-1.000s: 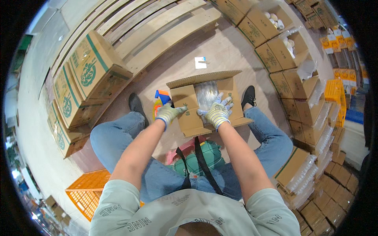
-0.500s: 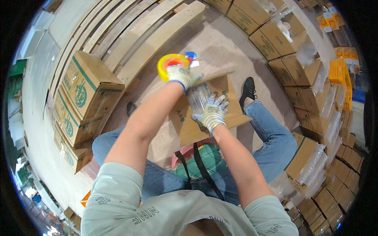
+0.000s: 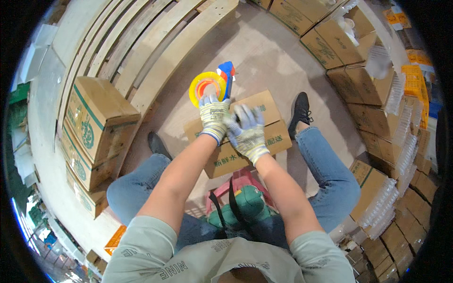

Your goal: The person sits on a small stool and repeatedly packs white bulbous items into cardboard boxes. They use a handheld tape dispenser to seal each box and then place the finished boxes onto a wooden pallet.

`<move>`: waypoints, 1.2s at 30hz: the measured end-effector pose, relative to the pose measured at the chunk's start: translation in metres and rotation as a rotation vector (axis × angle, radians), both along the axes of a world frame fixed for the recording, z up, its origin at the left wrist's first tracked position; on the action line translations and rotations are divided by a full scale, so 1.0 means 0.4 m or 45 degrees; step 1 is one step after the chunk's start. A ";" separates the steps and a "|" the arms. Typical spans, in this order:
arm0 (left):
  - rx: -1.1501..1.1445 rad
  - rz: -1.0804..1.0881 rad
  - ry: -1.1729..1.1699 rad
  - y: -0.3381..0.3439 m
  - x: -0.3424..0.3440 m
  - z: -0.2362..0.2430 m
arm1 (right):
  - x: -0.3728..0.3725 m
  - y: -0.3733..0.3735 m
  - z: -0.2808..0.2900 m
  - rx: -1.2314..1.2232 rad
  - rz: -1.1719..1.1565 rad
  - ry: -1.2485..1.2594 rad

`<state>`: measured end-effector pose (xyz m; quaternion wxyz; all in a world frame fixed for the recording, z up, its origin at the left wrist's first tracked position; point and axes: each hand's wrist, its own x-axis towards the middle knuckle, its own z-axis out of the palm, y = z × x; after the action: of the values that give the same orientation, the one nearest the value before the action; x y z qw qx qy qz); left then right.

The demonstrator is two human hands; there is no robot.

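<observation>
A cardboard box (image 3: pixel 229 158) lies between my legs with its top flaps folded down and nearly meeting along a middle seam. My left hand (image 3: pixel 214 115), in a pale patterned work glove, grips a blue hand-held tape dispenser (image 3: pixel 227 73) carrying a big yellow roll of tape (image 3: pixel 194 89). The dispenser sits over the box's far left side. My right hand (image 3: pixel 247 134), gloved alike, rests on the flaps beside the left one, fingers spread and slightly blurred. Whatever is in the box is hidden by the flaps.
To the left, cardboard boxes (image 3: pixel 101 111) are stacked beside a wooden pallet (image 3: pixel 163 66). More boxes (image 3: pixel 330 45), some open, and clear plastic packaging (image 3: pixel 380 212) line the right side. An orange crate (image 3: pixel 415 89) stands behind them. A green cushion (image 3: pixel 247 205) is between my thighs.
The flaps have come down over the clear plastic inside the box. My right hand has moved from inside onto the flaps; my left, with the tape dispenser, has drawn slightly nearer.
</observation>
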<state>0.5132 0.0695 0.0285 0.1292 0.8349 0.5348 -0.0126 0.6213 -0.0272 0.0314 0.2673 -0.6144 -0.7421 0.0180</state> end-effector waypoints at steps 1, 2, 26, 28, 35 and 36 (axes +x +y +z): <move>0.048 -0.007 0.002 -0.001 0.000 0.000 | 0.012 -0.010 -0.011 -0.082 -0.238 -0.061; 0.026 -0.013 -0.012 -0.002 0.001 0.031 | 0.017 -0.053 0.003 -0.214 -0.465 -0.118; 0.209 0.262 0.040 -0.112 0.078 0.036 | -0.150 -0.262 -0.070 -1.365 -1.418 2.241; 0.219 0.236 0.044 -0.105 0.077 0.024 | -0.170 -0.276 -0.096 -1.117 -1.354 2.221; 0.148 0.234 0.063 -0.092 0.067 0.028 | 0.099 -0.171 0.051 -0.563 -1.530 0.621; 0.121 0.227 0.035 -0.087 0.073 0.032 | 0.154 -0.145 0.043 -0.908 -1.369 0.562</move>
<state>0.5424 0.0345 0.0415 0.0827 0.7890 0.6087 0.0128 0.6829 -0.0853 0.0485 0.1655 -0.9302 -0.2106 0.2510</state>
